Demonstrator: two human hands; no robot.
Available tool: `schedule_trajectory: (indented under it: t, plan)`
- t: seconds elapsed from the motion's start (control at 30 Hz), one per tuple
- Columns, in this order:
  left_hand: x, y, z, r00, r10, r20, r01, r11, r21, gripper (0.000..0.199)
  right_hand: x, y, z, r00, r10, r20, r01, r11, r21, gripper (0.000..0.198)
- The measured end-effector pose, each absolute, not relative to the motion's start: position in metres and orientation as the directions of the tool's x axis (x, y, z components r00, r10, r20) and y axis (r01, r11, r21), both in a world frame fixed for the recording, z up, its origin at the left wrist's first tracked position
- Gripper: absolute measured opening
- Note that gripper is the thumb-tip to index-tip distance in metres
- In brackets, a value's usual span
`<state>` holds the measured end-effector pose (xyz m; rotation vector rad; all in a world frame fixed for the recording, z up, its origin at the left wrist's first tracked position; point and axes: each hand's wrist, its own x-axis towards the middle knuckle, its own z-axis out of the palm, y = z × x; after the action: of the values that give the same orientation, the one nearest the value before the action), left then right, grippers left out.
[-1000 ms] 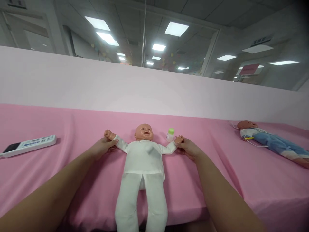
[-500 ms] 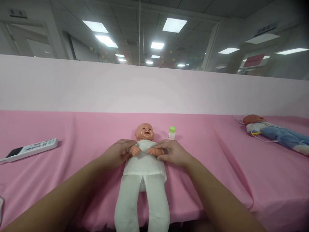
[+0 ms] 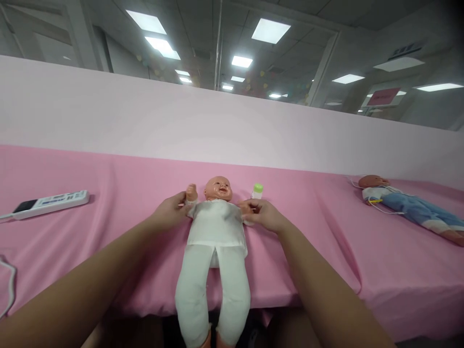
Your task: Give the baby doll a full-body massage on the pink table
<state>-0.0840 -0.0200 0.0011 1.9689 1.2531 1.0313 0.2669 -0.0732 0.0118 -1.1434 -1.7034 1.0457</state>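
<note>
Head view: your left hand (image 3: 169, 211) pinches one cuffed wrist of a bald plastic baby doll in white cotton clothes (image 3: 217, 224), and your right hand (image 3: 267, 215) has its fingers closed around the doll's other forearm. The doll lies face up between your hands on a pink cloth (image 3: 145, 179), legs reaching past the near edge. Just beyond your right hand stands a small pale bottle with a lime-green cap (image 3: 257, 191).
</note>
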Motion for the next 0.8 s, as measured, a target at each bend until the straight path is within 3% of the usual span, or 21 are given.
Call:
schedule_trajectory:
  t: [0.1, 0.2, 0.3, 0.43, 0.57, 0.67, 0.8]
  plan:
    - [-0.096, -0.003, -0.009, 0.114, 0.983, 0.144, 0.229, -0.167, 0.959, 0.041, 0.291, -0.061, 0.005, 0.0, 0.996, 0.087, 0.136, 0.086, -0.987, 0.034]
    - [-0.106, 0.01, -0.015, 0.048, 0.999, 0.011, 0.009, -0.012, 1.0, 0.035, 0.308, -0.056, 0.003, 0.168, 0.978, -0.125, 0.086, -0.141, -0.986, 0.024]
    - [-0.113, 0.015, -0.015, 0.062, 0.997, -0.034, -0.054, 0.038, 0.998, 0.028, 0.312, -0.055, 0.002, 0.269, 0.933, -0.24, 0.1, -0.275, -0.956, 0.019]
    - [-0.114, 0.012, -0.011, 0.083, 0.996, -0.005, -0.028, 0.007, 1.0, 0.031, 0.307, -0.054, 0.0, 0.271, 0.926, -0.261, 0.099, -0.296, -0.95, 0.02]
    - [-0.105, -0.002, 0.001, 0.067, 0.969, 0.238, 0.167, -0.246, 0.955, 0.05, 0.297, -0.053, 0.006, 0.267, 0.964, -0.012, 0.065, -0.031, -0.997, 0.039]
    - [-0.088, -0.019, 0.011, 0.172, 0.906, 0.387, 0.334, -0.423, 0.842, 0.048, 0.281, -0.058, 0.012, 0.205, 0.941, 0.268, 0.051, 0.263, -0.963, 0.054]
    - [-0.068, -0.04, 0.02, 0.419, 0.794, 0.442, 0.481, -0.606, 0.633, 0.039, 0.254, -0.077, 0.02, -0.108, 0.868, 0.485, 0.144, 0.496, -0.856, 0.043]
